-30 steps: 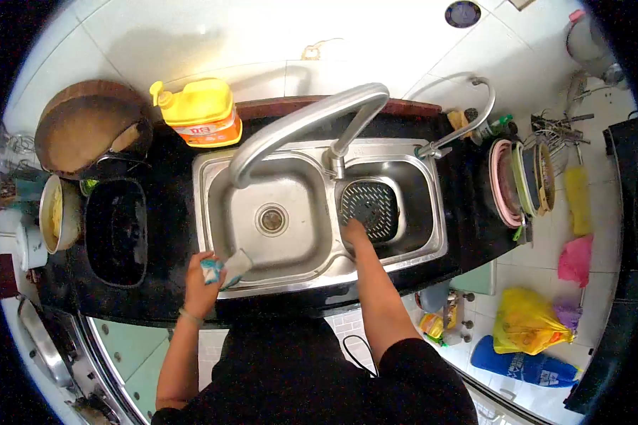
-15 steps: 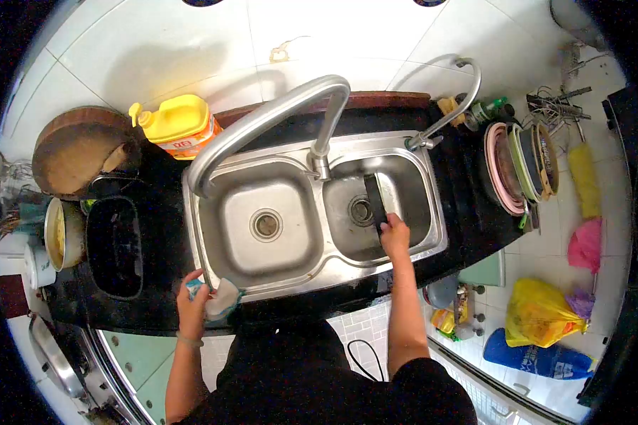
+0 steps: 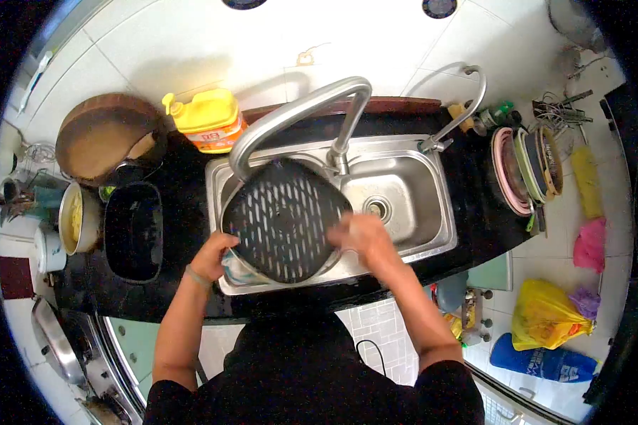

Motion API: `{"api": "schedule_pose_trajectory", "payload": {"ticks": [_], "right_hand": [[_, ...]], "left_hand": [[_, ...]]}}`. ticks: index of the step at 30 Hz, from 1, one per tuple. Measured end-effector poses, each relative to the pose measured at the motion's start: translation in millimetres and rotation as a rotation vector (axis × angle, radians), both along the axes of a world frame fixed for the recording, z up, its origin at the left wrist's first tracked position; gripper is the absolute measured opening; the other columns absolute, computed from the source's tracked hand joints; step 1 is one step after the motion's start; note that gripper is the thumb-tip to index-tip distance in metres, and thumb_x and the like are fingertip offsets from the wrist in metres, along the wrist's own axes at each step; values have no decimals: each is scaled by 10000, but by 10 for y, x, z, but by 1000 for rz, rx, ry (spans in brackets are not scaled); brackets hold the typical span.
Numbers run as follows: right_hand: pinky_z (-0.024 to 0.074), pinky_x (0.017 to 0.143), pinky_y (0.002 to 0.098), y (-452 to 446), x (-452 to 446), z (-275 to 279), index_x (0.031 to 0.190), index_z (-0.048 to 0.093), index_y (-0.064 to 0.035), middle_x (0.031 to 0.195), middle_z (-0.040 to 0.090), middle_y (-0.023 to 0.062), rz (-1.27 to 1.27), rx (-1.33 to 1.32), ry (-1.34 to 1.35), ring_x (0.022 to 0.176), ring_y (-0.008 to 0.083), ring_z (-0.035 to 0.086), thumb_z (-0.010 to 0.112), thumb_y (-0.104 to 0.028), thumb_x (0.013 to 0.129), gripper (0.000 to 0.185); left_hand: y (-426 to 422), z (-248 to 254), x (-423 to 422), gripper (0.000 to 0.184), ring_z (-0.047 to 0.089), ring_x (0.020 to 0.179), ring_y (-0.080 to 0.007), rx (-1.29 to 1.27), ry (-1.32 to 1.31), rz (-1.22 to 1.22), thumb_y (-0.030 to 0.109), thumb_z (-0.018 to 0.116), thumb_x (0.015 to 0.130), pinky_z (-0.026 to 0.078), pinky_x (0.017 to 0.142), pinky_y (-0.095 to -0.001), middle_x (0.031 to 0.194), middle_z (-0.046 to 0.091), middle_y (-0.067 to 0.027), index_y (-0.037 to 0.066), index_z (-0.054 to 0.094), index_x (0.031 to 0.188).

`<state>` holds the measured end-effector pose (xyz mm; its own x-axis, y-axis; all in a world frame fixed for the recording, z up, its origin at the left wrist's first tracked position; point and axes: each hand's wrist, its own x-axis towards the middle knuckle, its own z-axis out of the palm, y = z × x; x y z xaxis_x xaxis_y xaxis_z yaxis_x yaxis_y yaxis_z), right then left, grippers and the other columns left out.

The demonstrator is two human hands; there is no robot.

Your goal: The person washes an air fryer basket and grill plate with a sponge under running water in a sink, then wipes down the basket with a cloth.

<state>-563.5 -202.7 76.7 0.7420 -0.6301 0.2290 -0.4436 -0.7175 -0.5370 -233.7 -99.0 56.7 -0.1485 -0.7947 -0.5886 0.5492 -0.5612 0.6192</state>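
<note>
A black slotted tray [image 3: 283,219], like an air-fryer crisper plate, is held tilted over the left basin [image 3: 220,180] with its slotted face in view. Gripping its lower left edge is my left hand [image 3: 211,256], closed, with a white and blue cloth [image 3: 239,269] bunched under the tray beside the fingers. My right hand [image 3: 365,237] is at the tray's right edge; motion smears its fingers, so their grip does not show. The arched faucet [image 3: 301,106] reaches over the tray's upper left.
To the right lies the right basin [image 3: 397,198] with its drain. A yellow detergent jug [image 3: 209,120] stands behind the sink. A black bin-like container [image 3: 133,230], a pot [image 3: 78,218] and a round wooden board [image 3: 106,138] are at left. Plates and lids [image 3: 521,170] stand upright at right.
The black tray, seen edge-on in the right basin before, has moved left and turned its slotted face up. My left hand has come in from the counter edge and taken hold of it.
</note>
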Motion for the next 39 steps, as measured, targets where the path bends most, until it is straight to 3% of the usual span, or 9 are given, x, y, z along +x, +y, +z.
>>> {"api": "schedule_pose_trajectory", "payload": {"ticks": [4, 15, 18, 21, 22, 25, 28, 34, 39], "right_hand": [[388, 948, 374, -605, 383, -406, 1298, 395, -129, 1253, 385, 186, -368, 4, -348, 1138, 351, 413, 516, 175, 633, 742], [403, 903, 367, -720, 501, -882, 1134, 512, -61, 1091, 546, 139, -178, -50, -212, 1007, 340, 516, 452, 134, 675, 503], [438, 843, 338, -389, 578, -840, 1136, 498, -23, 1044, 554, 141, -595, -118, -176, 975, 303, 543, 475, 104, 727, 429], [458, 754, 280, -42, 859, -656, 1099, 507, -9, 1014, 546, 135, -637, 942, -719, 930, 196, 549, 496, 0, 835, 264], [458, 754, 280, 30, 944, -614, 1099, 507, -9, 1014, 546, 135, -640, 941, -721, 930, 196, 549, 496, 0, 835, 264], [445, 759, 372, 105, 1039, -407, 1003, 544, 8, 977, 566, 142, -521, -232, -366, 859, 300, 564, 524, 18, 748, 255], [365, 881, 428, 189, 1272, -402, 980, 561, -51, 949, 572, 123, -56, -37, -325, 933, 296, 540, 553, 11, 669, 317], [338, 939, 415, 174, 1312, -708, 943, 572, -75, 994, 596, 97, 46, -204, 120, 970, 259, 542, 590, -22, 627, 320], [280, 985, 462, 312, 1472, -687, 1025, 612, -75, 1110, 559, 62, 120, 36, -99, 1075, 240, 498, 536, -9, 687, 353]], "left_hand": [[23, 70, -61, 390, 599, 868, -218, -85, -224, 236, 28, 514, 678, 473, 784, -330, 977, 617, -112, -41, 544, 1061], [113, 24, -42, 373, 575, 890, -201, -143, -213, 496, -52, 499, 669, 451, 814, -323, 984, 598, -75, -5, 541, 1037], [143, -111, -52, 358, 570, 904, -193, -159, -258, 511, -57, 494, 685, 443, 825, -318, 997, 597, -71, 0, 545, 1035], [116, -60, -146, 367, 563, 911, -183, -218, -185, 542, -53, 494, 700, 433, 833, -312, 1004, 591, -63, 2, 534, 1061], [93, -62, -157, 367, 563, 911, -183, -219, -184, 539, -53, 494, 700, 433, 833, -312, 1004, 591, -63, 2, 534, 1061], [40, -87, -182, 400, 557, 915, -175, -266, -185, 562, -54, 491, 708, 424, 842, -309, 1014, 581, -56, 7, 514, 1103], [1, -140, -228, 434, 550, 913, -166, -292, -219, 565, -67, 478, 706, 416, 848, -294, 1027, 570, -50, 10, 497, 1133], [-100, -94, -228, 479, 525, 885, -133, -404, -664, 510, -92, 428, 665, 402, 814, -239, 994, 560, -35, 3, 483, 1131], [-189, 7, -259, 434, 522, 839, -123, -330, -563, 650, -83, 409, 674, 408, 775, -227, 957, 563, -39, 1, 501, 1089]]}}
